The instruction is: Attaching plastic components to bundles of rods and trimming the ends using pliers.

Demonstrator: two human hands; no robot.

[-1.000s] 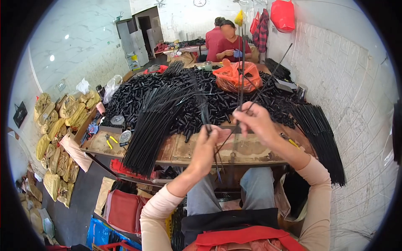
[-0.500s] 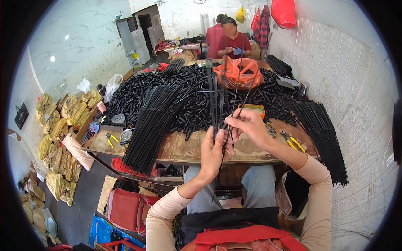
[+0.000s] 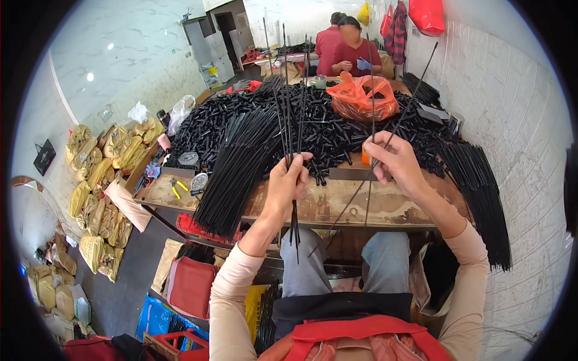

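Yellow-handled pliers: lying on the bench, just beside a small round dish, well apart from either hand; they look best left there, out of the rods' sweep
Left bundle: many black rods laid side by side, their near ends hanging past the bench edge; a forearm swinging wide could drag these ends askew
Left-hand rods: several, gathered at the grip, their tops fanned apart and their tails close together below; too overlapped to count surely
Left hand: fingers curled closed, thumb pressing the rods against the forefinger; a light, steady pinch should let them be evened without bending
Pile of short black tubes: spread over the bench behind the hands; long tops seem best lifted clear of it
Workbench: its bare front strip lies below the gap between the hands
Right hand: thumb and fingers nearly closed on what look like two rods
Right-hand rods: one near upright, one tilted, crossing at the fingers; turning the tilted one parallel first would probably spare a tangle
Right bundle: more black rods, overhanging the bench beside the right forearm; elbow room there looks tight
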